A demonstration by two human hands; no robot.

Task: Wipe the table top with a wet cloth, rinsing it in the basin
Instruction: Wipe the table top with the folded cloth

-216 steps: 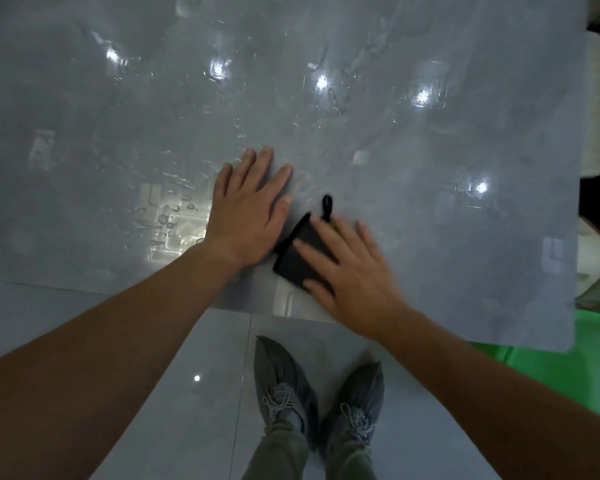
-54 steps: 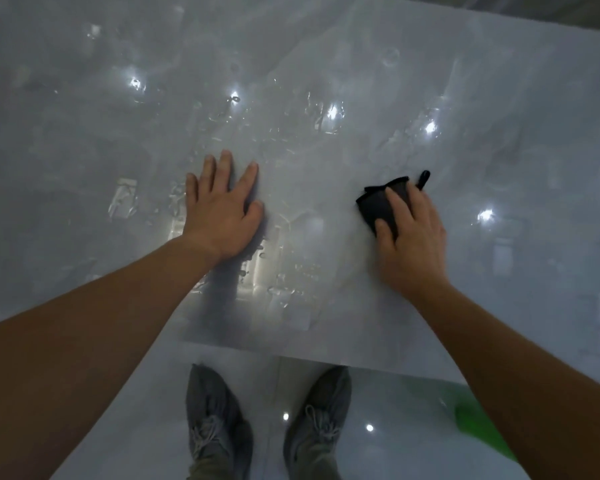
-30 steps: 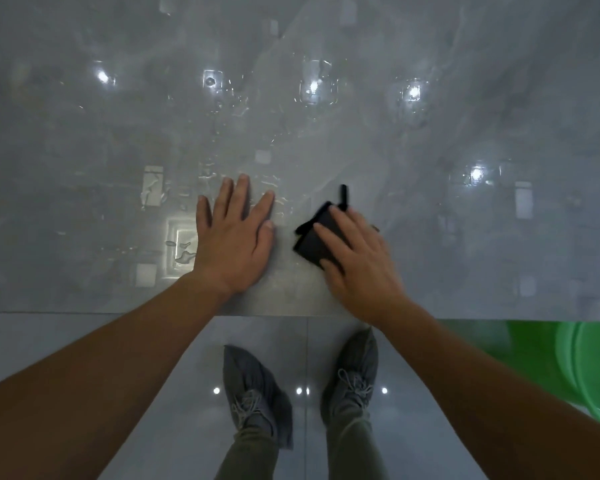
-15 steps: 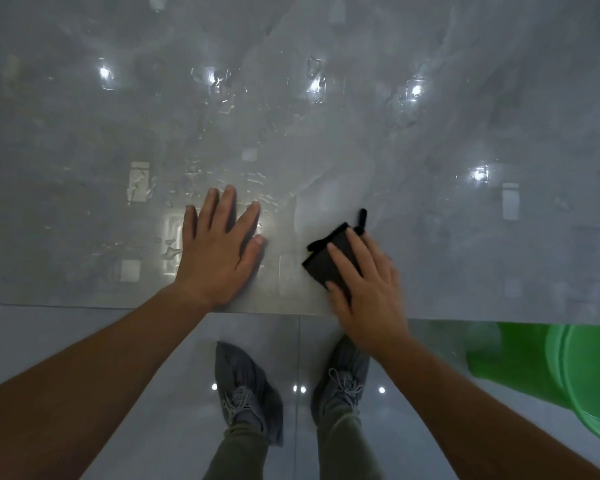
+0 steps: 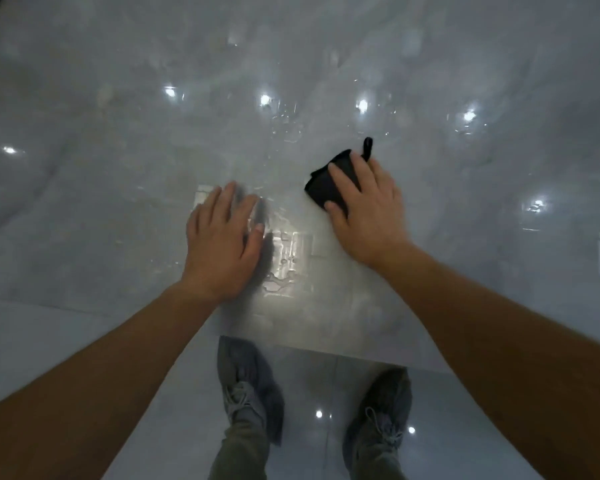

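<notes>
Moved: since half a second ago my right hand (image 5: 368, 206) has pushed the cloth (image 5: 322, 190) away from the near edge and farther onto the table top (image 5: 118, 168); the gap to my left hand (image 5: 222, 244) is wider than it was.
Right hand: lies palm down on the cloth with the fingers nearly straight and spread over it, and the thumb on its near left corner. It presses the cloth down and is not closed round it.
Cloth: black and folded small, flat on the table top under my right fingers. Its left part shows past my index finger, and its loop (image 5: 368, 147) sticks out beyond my fingertips on the far side.
Left hand: open and palm down on the table top, holding nothing; it is well apart from the cloth, and the fingers are a little blurred.
Table top: grey, glossy and marbled, with lamp reflections. Smeared water (image 5: 284, 261) lies between my two hands and beyond them.
Below the edge: my two grey shoes (image 5: 246, 382) stand on a shiny tiled floor (image 5: 319, 386).
</notes>
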